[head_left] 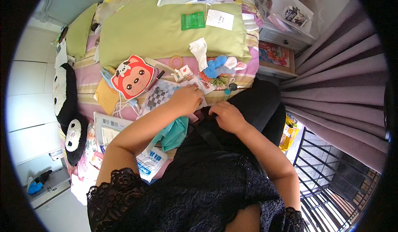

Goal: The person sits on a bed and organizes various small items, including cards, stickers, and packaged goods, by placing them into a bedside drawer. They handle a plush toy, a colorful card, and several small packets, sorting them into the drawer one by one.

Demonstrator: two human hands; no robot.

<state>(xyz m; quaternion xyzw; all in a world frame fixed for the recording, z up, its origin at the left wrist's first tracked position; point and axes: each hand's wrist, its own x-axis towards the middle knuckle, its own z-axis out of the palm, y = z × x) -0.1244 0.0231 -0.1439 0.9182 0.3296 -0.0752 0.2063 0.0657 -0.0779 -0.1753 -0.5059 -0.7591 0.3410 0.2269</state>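
Observation:
My left hand (188,98) is over the bed with its fingers curled down onto a white printed card (198,82) and papers. Its fingertips are mostly hidden, so what they grip does not show. Close to my lap, my right hand (227,116) is closed at the edge of something dark that blends into my black clothes. A checkered clear packet (159,96) lies left of my left hand. Small white boxes (182,73), a beaded bracelet (176,62) and a dark pen (158,79) lie just beyond. Keys (233,86) rest beyond my right hand.
A red cartoon-animal pouch (133,77), a brown envelope (107,96) and a white cable (120,107) lie to the left. A teal bag (173,134) and a white-blue packet (151,162) sit under my left forearm. Green pillow (145,32) behind; curtain (340,78) at right.

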